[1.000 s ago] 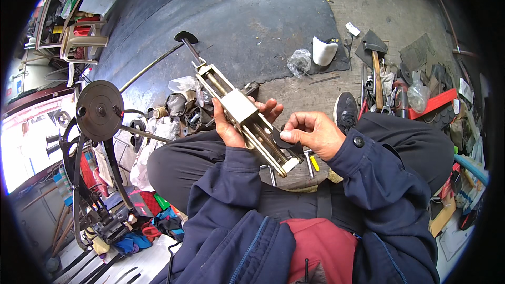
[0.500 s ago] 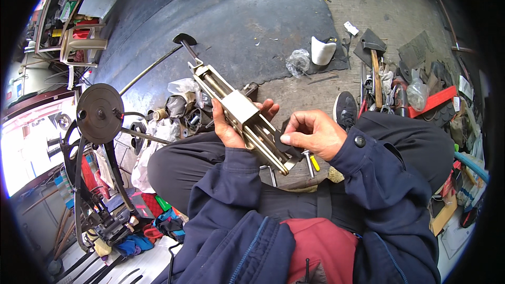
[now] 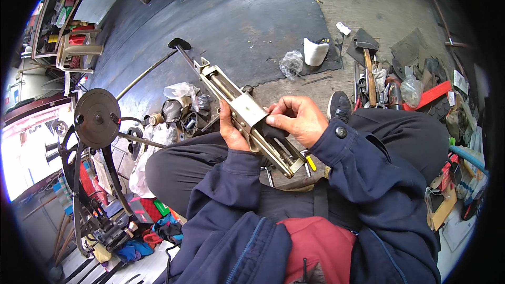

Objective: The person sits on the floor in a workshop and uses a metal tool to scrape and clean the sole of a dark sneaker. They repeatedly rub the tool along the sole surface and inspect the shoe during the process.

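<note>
A long metal frame [image 3: 218, 85] with parallel rails lies slanted above my lap, with a pale rectangular sleeve [image 3: 249, 109] around its middle. My left hand [image 3: 232, 130] is closed around the frame's left side, the thumb along the edge by the sleeve. At the sleeve's lower right edge, my right hand [image 3: 300, 118] pinches a thin black flat piece [image 3: 275, 131] between thumb and forefinger. That piece lies against the rails, and part of it is hidden by the fingers. I cannot tell whether it reaches inside the sleeve.
A black machine with a large round wheel [image 3: 97, 118] stands at the left. On the floor to the right are a wooden-handled hammer [image 3: 370, 76], a red bar [image 3: 430, 96] and piled scraps. A white cap-like thing [image 3: 315, 52] and a clear plastic bag [image 3: 291, 64] lie ahead.
My right hand has moved up along the frame with the black piece, from near its lower end to the sleeve's edge. The left hand still holds the frame.
</note>
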Tool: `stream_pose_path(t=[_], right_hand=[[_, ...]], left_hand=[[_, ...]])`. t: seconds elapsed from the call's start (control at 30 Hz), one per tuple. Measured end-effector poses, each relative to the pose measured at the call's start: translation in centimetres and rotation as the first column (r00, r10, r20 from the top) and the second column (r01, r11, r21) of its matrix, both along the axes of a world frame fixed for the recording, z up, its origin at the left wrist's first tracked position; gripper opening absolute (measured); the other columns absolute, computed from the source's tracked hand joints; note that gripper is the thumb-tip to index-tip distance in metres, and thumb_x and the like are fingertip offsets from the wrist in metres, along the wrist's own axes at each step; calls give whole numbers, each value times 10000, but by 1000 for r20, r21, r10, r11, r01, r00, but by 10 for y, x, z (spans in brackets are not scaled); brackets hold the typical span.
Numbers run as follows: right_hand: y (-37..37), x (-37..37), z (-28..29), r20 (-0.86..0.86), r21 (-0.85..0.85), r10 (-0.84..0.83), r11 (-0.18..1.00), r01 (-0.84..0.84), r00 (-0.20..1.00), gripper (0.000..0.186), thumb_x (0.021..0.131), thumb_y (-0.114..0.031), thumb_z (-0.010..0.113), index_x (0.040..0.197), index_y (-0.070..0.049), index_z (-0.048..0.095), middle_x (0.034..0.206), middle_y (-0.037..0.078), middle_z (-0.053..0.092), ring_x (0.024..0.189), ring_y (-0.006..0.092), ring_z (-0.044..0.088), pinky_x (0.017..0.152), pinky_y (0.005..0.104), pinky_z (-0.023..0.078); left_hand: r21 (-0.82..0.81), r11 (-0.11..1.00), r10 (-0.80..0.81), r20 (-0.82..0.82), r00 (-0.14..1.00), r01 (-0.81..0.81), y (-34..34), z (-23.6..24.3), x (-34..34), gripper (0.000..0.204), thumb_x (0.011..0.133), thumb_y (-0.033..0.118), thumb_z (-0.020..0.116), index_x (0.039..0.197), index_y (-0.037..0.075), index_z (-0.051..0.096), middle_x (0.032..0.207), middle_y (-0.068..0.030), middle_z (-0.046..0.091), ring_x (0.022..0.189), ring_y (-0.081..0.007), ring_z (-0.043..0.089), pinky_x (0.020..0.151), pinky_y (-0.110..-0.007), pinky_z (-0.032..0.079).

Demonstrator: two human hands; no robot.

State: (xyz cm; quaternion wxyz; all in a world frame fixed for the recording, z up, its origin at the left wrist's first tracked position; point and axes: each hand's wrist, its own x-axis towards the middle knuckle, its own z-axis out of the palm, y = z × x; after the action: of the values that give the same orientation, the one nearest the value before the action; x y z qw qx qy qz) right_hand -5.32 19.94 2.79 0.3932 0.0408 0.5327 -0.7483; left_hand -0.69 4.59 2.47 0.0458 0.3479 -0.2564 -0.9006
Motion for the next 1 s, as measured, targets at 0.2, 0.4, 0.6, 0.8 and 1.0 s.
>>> stream_pose_path(t=[0.2,0.4,0.6,0.8,1.0], right_hand=[[6,-2,3,-38,23,145,989,-144,989,122,901,-62,757,877,15,665,878,55,713,818,96,645,743,280,536],[35,-2,9,-17,38,346,938,-345,938,149,917,-123,759,879,-14,666,814,31,694,748,83,626,667,262,504],[52,-6,15,51,-36,173,984,-172,984,179,945,-198,758,922,-48,662,831,0,678,716,65,610,631,242,487],[48,-7,18,78,-58,66,996,-62,995,182,942,-215,763,946,-60,668,829,-14,668,704,56,603,629,230,481],[35,5,15,132,-205,221,960,-192,966,182,946,-215,763,946,-62,662,873,-26,679,792,53,611,703,234,494]], left_hand=[[63,997,-40,-16,999,41,-9,-1,6,690,903,690,585,955,13,707,824,-156,732,843,-372,739,821,-502,620],[81,996,48,-49,998,-44,-26,-10,6,774,875,743,568,872,-13,734,846,-173,740,884,-368,739,901,-549,582],[115,986,133,-131,982,-119,-34,-15,3,734,900,720,542,825,17,737,850,-157,738,945,-349,728,938,-554,554],[125,983,157,-205,966,-133,-42,-20,3,759,909,726,518,848,3,740,866,-155,739,998,-343,717,994,-552,542],[156,986,99,-217,971,-65,-36,-17,3,722,899,732,545,863,37,736,836,-120,735,971,-306,731,973,-532,558]])
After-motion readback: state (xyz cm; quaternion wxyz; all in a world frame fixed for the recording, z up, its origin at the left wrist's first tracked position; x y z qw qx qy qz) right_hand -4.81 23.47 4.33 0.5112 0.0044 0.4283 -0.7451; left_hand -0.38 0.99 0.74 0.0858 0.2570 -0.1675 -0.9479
